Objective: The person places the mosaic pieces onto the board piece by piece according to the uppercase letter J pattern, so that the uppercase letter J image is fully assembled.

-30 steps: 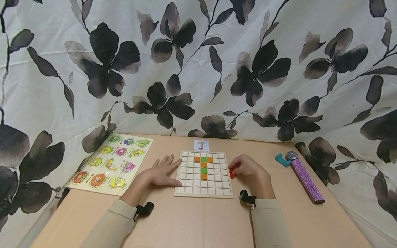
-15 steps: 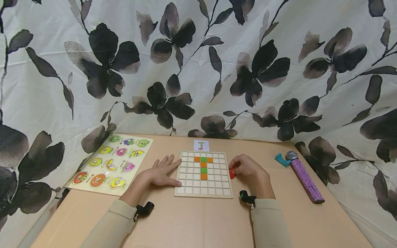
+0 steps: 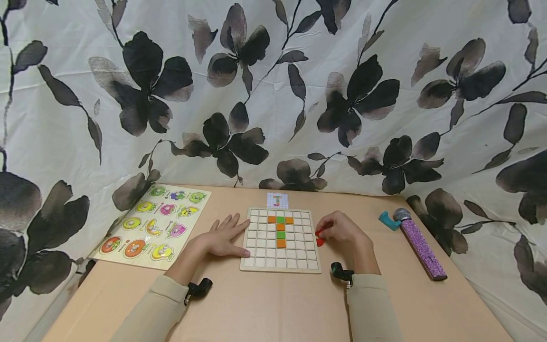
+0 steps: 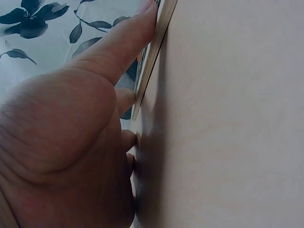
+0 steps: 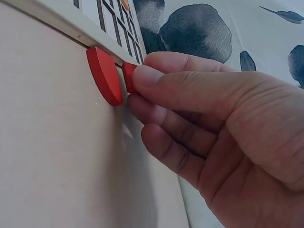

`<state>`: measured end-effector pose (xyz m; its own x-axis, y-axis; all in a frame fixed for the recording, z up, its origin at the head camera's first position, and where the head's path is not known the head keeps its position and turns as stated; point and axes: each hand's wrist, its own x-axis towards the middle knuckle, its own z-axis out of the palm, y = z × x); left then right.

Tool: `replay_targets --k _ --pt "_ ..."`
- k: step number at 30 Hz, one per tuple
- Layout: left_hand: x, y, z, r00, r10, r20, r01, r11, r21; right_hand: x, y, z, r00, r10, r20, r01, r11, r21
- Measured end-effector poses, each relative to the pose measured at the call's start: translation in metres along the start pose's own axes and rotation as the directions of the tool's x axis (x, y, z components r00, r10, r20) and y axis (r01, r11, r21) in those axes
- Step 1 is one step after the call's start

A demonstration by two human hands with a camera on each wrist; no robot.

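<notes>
A pale board (image 3: pixel 279 271) marked with a square grid lies on the table. Orange and green square tiles (image 3: pixel 280 227) form a T-like pattern on it. My left hand (image 3: pixel 222 236) rests fingers spread at the board's left side, thumb and index finger on its edge; the left wrist view shows the thumb (image 4: pixel 118 47) along the rim. At the right edge, my right hand (image 3: pixel 344 235) pinches a small red piece (image 5: pixel 128 78) between thumb and fingers, which cover much of it. Beside it, a second red piece (image 5: pixel 105 78) with a curved side lies against the board's edge.
Behind the board lies a small pattern card (image 3: pixel 278 200). A sheet of fruit stickers (image 3: pixel 147 223) takes up the table's left side. To the right are a purple glitter microphone (image 3: pixel 423 249) and a teal curved piece (image 3: pixel 389 221). A floral cloth (image 3: pixel 295 118) hangs behind.
My right hand has shifted very slightly upward, and the two red pieces show a little more apart. The left hand and the board have stayed put.
</notes>
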<state>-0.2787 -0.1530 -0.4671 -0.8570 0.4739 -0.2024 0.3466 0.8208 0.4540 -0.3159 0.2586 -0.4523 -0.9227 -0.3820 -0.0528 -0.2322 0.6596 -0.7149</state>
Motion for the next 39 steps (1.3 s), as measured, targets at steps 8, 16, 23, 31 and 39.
replay_targets --k 8,16,23,31,39 --pt "0.000 0.001 0.000 1.000 -0.001 0.003 0.002 1.000 -0.014 -0.003 -0.005 -0.001 1.000 -0.003 -0.024 0.004 0.998 0.066" --pt "-0.001 0.002 0.000 1.000 0.008 0.011 -0.008 0.999 -0.033 -0.002 -0.011 0.001 0.998 0.017 -0.059 -0.014 0.999 0.051" --pt "-0.001 0.000 0.001 1.000 0.020 0.009 -0.020 0.998 -0.057 0.000 -0.019 0.004 0.997 0.024 -0.071 -0.021 0.999 0.045" --pt "0.000 -0.004 0.003 0.999 0.048 -0.017 -0.048 0.997 -0.060 0.003 -0.024 0.006 0.998 -0.024 -0.060 0.029 0.996 0.087" --pt "-0.003 0.001 -0.001 1.000 0.026 0.003 -0.026 0.998 -0.051 0.005 -0.029 0.009 0.995 -0.079 -0.061 0.085 0.993 0.087"
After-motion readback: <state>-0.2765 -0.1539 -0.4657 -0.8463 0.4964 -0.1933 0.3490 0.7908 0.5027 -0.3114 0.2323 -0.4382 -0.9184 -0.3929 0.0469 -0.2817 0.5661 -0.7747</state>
